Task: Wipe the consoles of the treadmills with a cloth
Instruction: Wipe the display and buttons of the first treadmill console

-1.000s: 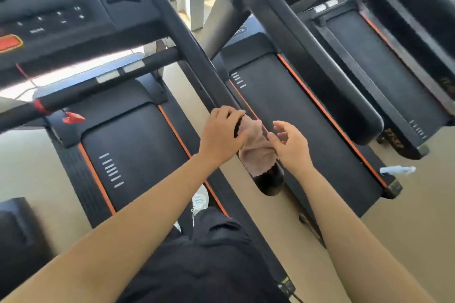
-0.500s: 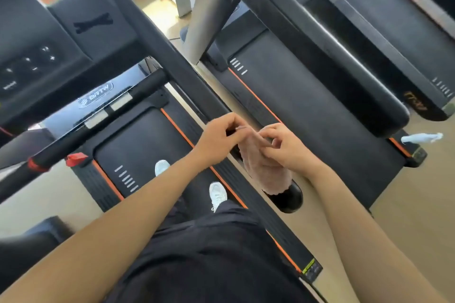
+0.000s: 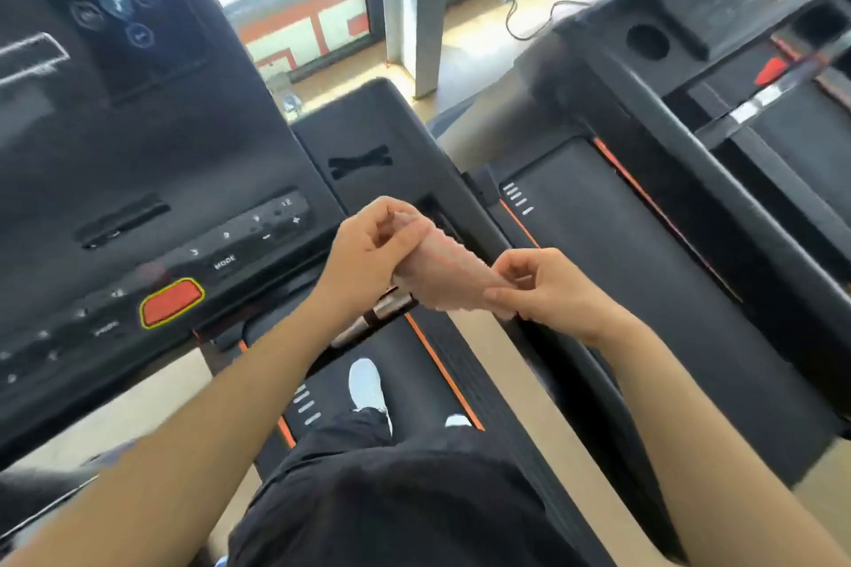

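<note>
Head view: we hold the cloth (image 3: 449, 276) stretched in mid-air between both hands, just off the lower right corner of the nearest console (image 3: 152, 161) and above the treadmill belt (image 3: 414, 378). Left hand (image 3: 368, 251) is closed around the upper end of the cloth, fingers curled over it; right hand (image 3: 548, 285) pinches the lower end between thumb and fingertips, remaining fingers loosely bent. Cloth reads as pinkish, thin, soft and light; we judge it limp, so it will bunch or slip unless folded into a pad and pressed under a flat palm. Best hold: gather the edges inside the fist and leave a smooth face outward for the glossy panel and the red stop button (image 3: 171, 302). Versus the frame half a second ago: the cloth hung down from both hands beside the handrail end; now it is pulled taut and raised, and the console fills the left of the view, the second treadmill (image 3: 644, 272) lying to the right.
</note>
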A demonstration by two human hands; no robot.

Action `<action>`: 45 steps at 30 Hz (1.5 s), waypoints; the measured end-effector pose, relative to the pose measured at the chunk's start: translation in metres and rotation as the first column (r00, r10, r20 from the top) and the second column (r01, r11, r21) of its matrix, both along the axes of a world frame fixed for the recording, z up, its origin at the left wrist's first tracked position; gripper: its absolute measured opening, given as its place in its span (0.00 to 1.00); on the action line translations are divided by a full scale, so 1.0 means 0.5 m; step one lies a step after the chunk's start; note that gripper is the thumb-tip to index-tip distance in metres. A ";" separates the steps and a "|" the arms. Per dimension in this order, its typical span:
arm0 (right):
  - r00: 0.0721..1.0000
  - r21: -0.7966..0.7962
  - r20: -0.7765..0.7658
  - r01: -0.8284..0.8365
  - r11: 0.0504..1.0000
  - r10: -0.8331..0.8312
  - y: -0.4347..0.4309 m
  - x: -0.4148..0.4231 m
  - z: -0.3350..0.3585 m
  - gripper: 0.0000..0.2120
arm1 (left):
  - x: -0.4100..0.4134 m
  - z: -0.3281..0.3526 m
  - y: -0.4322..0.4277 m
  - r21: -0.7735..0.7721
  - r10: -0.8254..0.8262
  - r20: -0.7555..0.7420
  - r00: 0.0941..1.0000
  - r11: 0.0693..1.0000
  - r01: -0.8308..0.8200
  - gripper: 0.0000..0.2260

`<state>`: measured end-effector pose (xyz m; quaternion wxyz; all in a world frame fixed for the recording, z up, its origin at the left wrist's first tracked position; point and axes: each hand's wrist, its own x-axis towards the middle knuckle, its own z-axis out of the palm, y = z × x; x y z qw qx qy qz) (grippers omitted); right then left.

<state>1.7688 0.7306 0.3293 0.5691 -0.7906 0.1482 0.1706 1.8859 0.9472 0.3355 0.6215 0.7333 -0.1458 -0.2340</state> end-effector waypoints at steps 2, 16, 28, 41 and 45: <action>0.999 -0.058 0.033 -0.024 0.998 0.026 0.029 0.057 0.023 0.03 | 0.044 0.020 0.046 0.035 0.030 0.061 0.998 0.999 -0.032 0.06; 0.862 -0.212 0.493 -0.017 0.977 0.121 0.234 0.467 0.109 0.06 | 0.261 0.091 0.282 0.095 0.594 0.476 0.649 0.698 -0.709 0.11; 0.665 -0.302 0.674 -0.150 0.941 0.322 0.255 0.662 0.054 0.12 | 0.346 0.019 0.207 0.003 0.647 0.602 0.468 0.585 -0.811 0.15; 0.781 -0.045 0.612 -0.126 0.991 0.127 0.225 0.694 -0.034 0.16 | 0.426 -0.096 0.183 0.682 -0.344 0.731 0.590 0.330 -0.653 0.31; 0.847 0.068 0.529 -0.110 0.992 0.057 0.235 0.690 -0.061 0.16 | 0.444 -0.097 0.218 0.655 -0.431 0.744 0.510 0.320 -0.685 0.30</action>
